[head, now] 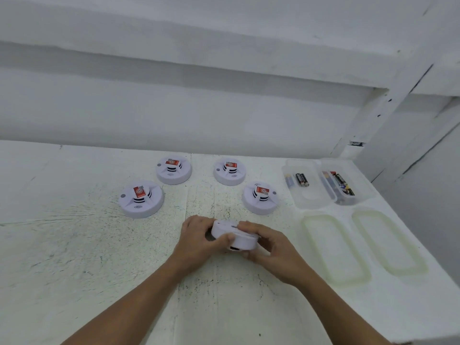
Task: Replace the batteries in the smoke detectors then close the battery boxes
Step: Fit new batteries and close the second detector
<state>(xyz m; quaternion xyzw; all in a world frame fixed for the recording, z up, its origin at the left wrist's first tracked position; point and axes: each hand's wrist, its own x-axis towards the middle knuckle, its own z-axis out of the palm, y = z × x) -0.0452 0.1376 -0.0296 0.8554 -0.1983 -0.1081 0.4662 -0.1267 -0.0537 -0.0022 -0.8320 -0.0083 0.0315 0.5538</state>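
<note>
**Gripping one smoke detector at its rim: a light, rigid shell held between two hands**

Both hands close on the smoke detector (246,239) near the middle of the worktop (74,245), a little toward its near edge. The left hand (196,237) curls round the left side with the thumb laid across the near wall. The right hand (271,250) wraps the right side from behind and beneath. The unit is tilted with a plain side uppermost, and a small dark opening shows low on its near wall. Whether it touches the worktop cannot be told.

The body is a squat disc of smooth white moulded plastic. It is probably light, stiff and somewhat slippery, so the round rim gives the surest purchase. Any thin cover or clip is likely the fragile part and calls for a twist or a press, not force.

Four other detectors (141,199) sit face up in a loose arc toward the far edge, well apart from the hands. Each has a raised slotted centre bearing a red label.

At the far right corner stand two clear boxes (311,197), uncovered and of thin translucent plastic, touching or nearly so. Both hold batteries (301,179), which are small, hard, smooth cylinders apt to roll.

Two lids (333,250) lie flat along the right edge, nearer than the boxes. They are rounded rectangles with pale, softer-looking rims.

The worktop itself is painted white, scuffed and speckled.
</note>
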